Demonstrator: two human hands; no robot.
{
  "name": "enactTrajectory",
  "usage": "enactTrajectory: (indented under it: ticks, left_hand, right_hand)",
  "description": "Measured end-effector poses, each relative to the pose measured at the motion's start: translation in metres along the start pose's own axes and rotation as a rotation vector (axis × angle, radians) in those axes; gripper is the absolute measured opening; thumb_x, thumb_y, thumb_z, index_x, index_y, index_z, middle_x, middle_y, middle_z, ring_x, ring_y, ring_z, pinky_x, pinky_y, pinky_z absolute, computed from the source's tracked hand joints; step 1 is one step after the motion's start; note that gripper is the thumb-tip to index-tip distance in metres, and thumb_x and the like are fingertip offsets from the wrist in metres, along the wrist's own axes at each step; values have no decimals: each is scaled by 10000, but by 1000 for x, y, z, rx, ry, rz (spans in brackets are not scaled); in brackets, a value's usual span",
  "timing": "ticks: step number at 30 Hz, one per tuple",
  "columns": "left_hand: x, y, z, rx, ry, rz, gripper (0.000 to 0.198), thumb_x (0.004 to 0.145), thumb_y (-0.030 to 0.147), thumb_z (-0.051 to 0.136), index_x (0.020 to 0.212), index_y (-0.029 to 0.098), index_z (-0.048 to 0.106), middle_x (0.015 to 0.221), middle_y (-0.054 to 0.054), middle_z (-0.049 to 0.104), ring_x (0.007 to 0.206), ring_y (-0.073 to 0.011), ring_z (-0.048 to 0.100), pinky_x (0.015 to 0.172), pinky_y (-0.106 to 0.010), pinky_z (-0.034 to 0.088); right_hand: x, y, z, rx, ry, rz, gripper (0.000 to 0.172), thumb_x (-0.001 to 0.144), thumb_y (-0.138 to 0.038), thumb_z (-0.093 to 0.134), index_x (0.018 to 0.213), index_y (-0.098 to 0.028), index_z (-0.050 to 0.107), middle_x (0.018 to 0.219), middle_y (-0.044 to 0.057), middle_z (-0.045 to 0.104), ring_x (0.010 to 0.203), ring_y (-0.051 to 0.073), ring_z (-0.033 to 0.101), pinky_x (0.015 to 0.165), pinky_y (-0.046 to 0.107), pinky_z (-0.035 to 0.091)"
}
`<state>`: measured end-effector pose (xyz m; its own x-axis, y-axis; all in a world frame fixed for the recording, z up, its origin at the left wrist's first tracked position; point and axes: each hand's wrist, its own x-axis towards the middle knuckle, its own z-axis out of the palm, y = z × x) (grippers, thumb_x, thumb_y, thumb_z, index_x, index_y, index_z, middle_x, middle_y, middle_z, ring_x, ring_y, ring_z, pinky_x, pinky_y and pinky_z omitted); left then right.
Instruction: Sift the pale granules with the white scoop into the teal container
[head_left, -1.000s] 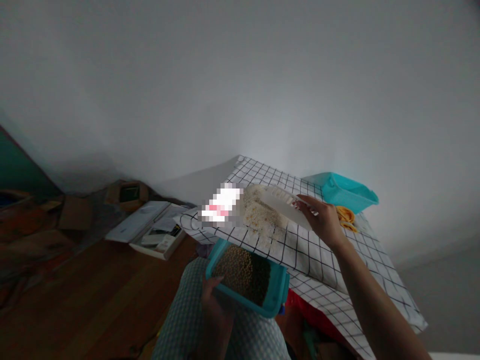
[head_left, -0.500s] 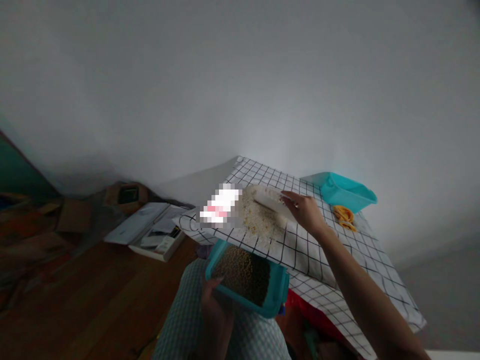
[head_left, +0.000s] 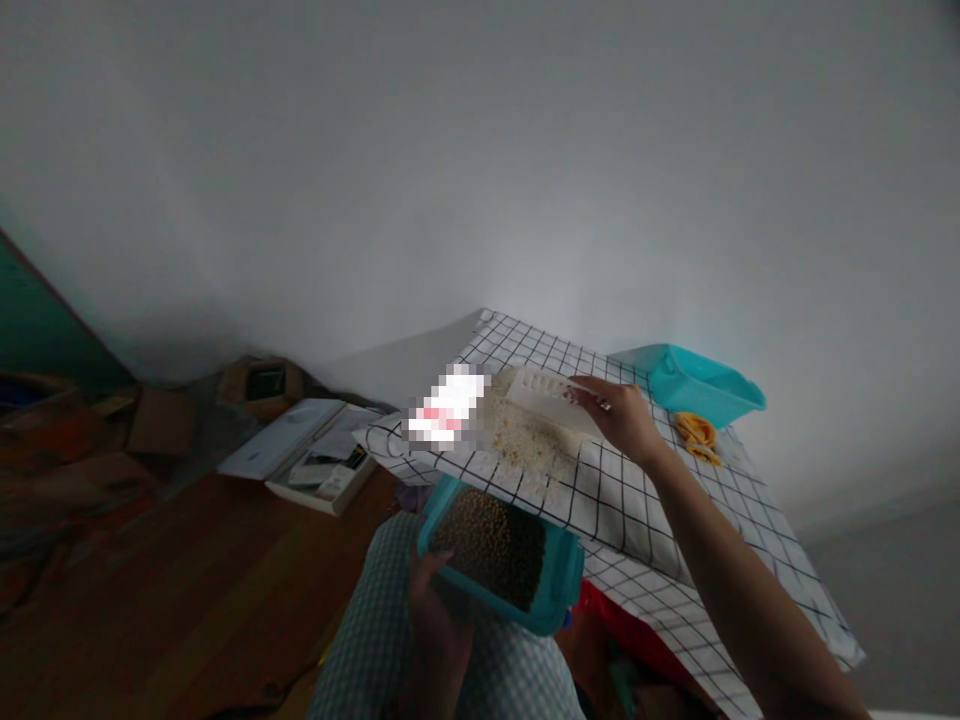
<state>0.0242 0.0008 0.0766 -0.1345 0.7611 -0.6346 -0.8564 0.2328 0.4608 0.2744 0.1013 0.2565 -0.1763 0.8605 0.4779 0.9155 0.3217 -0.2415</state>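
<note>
My right hand [head_left: 624,415] grips one end of a white slotted plastic tray [head_left: 551,400], fingers along its upper edge. The tray stands tilted on its side over a spread of pale grains with yellow bits [head_left: 529,445] on the checked tablecloth [head_left: 600,490]. Below the table edge, my left hand [head_left: 435,590] holds the near left rim of a teal plastic bin [head_left: 559,590], with the thumb over the rim. Tan and dark beans or pellets [head_left: 487,545] fill the bin's bottom; their exact kind I cannot tell. The bin rests at my knees.
A second teal bin [head_left: 701,385] stands at the table's back right, with an orange cloth [head_left: 696,437] before it. A pixelated bright patch [head_left: 448,408] covers something at the table's left. On the floor lie an opened white box [head_left: 322,480] and cardboard boxes [head_left: 161,425].
The white tray has tipped a little, so its row of slots shows more clearly. The whole view has shifted slightly. My left hand keeps its hold on the bin.
</note>
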Motion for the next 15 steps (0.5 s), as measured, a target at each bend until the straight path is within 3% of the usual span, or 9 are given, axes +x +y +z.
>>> enactTrajectory:
  ticks: [4, 8, 11, 15]
  left_hand:
    - [2, -1, 1, -75, 6, -41, 259, 724, 147, 698, 960, 253, 718, 899, -46, 802, 807, -259, 756, 910, -445, 647]
    - [10, -4, -6, -79, -13, -55, 247, 728, 161, 686, 956, 250, 719, 895, -57, 797, 862, -280, 780, 925, -460, 646]
    - [15, -7, -10, -77, -33, -73, 255, 735, 160, 717, 971, 257, 726, 887, -51, 795, 865, -277, 784, 902, -447, 655]
    - [11, -6, -6, -106, -10, -53, 234, 739, 140, 687, 940, 249, 737, 891, -46, 801, 806, -244, 761, 901, -422, 652]
  right_hand:
    - [10, 4, -1, 18, 47, 26, 368, 1040, -339, 555, 1233, -216, 843, 1083, 103, 866, 789, 245, 820, 779, 352, 649]
    - [15, 3, 6, 81, -27, -12, 374, 1027, -323, 551, 1223, -209, 847, 1088, 93, 866, 778, 231, 814, 787, 356, 656]
    - [9, 3, -1, 108, -70, -28, 375, 1030, -335, 548, 1230, -227, 847, 1145, 82, 859, 797, 227, 816, 769, 351, 662]
    - [3, 7, -12, 94, -19, -5, 379, 1033, -373, 560, 1227, -222, 848, 1153, 95, 856, 801, 241, 820, 757, 361, 666]
